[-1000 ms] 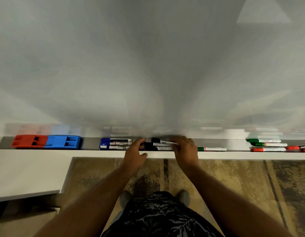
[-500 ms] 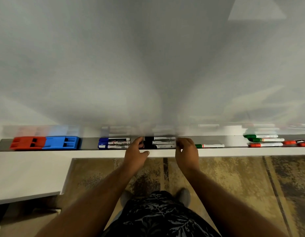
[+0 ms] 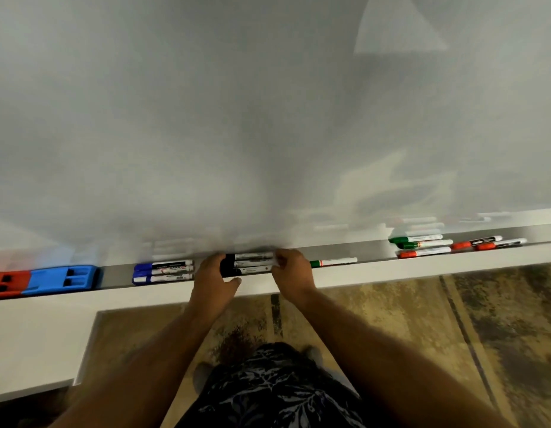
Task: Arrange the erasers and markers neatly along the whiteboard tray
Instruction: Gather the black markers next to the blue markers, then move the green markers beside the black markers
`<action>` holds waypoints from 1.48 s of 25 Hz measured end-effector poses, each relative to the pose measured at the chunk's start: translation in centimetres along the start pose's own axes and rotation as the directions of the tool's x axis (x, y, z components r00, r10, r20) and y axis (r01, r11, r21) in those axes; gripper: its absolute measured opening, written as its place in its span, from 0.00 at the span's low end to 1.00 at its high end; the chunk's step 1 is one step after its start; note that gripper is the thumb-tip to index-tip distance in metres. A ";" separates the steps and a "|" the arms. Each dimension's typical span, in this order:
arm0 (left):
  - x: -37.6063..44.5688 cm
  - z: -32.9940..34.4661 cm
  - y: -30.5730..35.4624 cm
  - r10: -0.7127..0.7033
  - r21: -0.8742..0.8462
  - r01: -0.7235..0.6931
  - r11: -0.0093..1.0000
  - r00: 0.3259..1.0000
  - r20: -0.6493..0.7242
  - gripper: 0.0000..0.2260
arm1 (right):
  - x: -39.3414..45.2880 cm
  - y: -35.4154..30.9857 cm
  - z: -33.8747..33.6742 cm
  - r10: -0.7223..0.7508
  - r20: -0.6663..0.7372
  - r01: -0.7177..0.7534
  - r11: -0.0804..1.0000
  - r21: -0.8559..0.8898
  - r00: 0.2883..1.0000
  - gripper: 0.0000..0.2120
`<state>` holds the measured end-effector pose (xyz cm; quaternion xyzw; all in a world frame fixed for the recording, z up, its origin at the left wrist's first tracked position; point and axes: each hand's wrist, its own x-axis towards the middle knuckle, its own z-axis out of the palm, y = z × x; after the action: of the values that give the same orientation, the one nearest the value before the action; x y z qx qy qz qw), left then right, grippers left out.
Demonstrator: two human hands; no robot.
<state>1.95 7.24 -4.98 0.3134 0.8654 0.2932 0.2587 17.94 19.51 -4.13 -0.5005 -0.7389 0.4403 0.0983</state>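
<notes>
Three black-capped markers [image 3: 252, 263] lie stacked side by side in the grey whiteboard tray [image 3: 116, 274]. My left hand [image 3: 213, 274] presses against their cap ends and my right hand [image 3: 291, 270] holds their tail ends, squeezing the group between them. Left of them lie three blue markers [image 3: 163, 271], then a blue eraser [image 3: 62, 278] touching a red eraser [image 3: 5, 283]. A single green marker [image 3: 332, 261] lies right of my right hand. Further right are green markers [image 3: 417, 240] and red markers [image 3: 484, 242].
The whiteboard [image 3: 268, 118] fills the upper view. A white ledge [image 3: 391, 268] runs under the tray and widens at the left into a white counter [image 3: 36, 335]. Below is a patterned brown floor [image 3: 422, 319] with my feet.
The loose black marker held at an angle a second ago now lies straight with the other two. Both hands have closed in on the ends of the group. The view has tilted.
</notes>
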 end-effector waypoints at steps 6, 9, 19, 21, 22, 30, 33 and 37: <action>-1.9 4.0 5.4 0.265 0.041 -0.262 0.964 0.961 -0.084 0.18 | 0.0 4.4 -6.1 -0.114 -0.036 0.112 0.992 -0.059 0.993 0.10; -2.3 6.7 8.1 0.330 0.055 -0.332 0.942 0.943 0.036 0.17 | -0.2 6.9 -9.4 -0.103 -0.108 0.096 0.993 -0.071 0.989 0.14; -0.4 12.2 11.6 0.408 0.328 -0.477 0.815 0.876 0.259 0.19 | -2.0 11.8 -15.3 0.080 -0.248 -0.113 0.986 -0.124 0.965 0.13; 0.0 12.4 11.4 0.457 0.351 -0.532 0.771 0.845 0.277 0.16 | -2.3 11.9 -15.7 0.086 -0.265 -0.128 0.981 -0.145 0.960 0.13; 0.4 12.3 11.3 0.472 0.357 -0.550 0.755 0.834 0.285 0.14 | -2.3 12.0 -16.1 0.093 -0.292 -0.141 0.979 -0.148 0.952 0.13; 2.0 10.9 10.2 0.440 -0.246 -0.390 0.888 0.876 0.200 0.12 | 0.2 14.5 -24.4 0.131 -0.460 -0.301 0.899 -0.318 0.878 0.14; 1.4 11.1 12.0 0.248 -0.517 -0.093 0.851 0.939 0.240 0.12 | 1.8 16.3 -27.8 0.077 -0.344 -0.268 0.790 -0.551 0.936 0.20; -0.2 12.5 14.2 0.092 -0.663 0.113 0.740 0.960 0.265 0.09 | 3.9 18.1 -30.6 0.019 -0.134 -0.115 0.640 -0.760 0.991 0.24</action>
<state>15.56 20.36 -4.08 0.2324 0.6574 0.5362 0.4758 45.85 41.60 -0.73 -0.5464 -0.8297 0.0607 -0.0970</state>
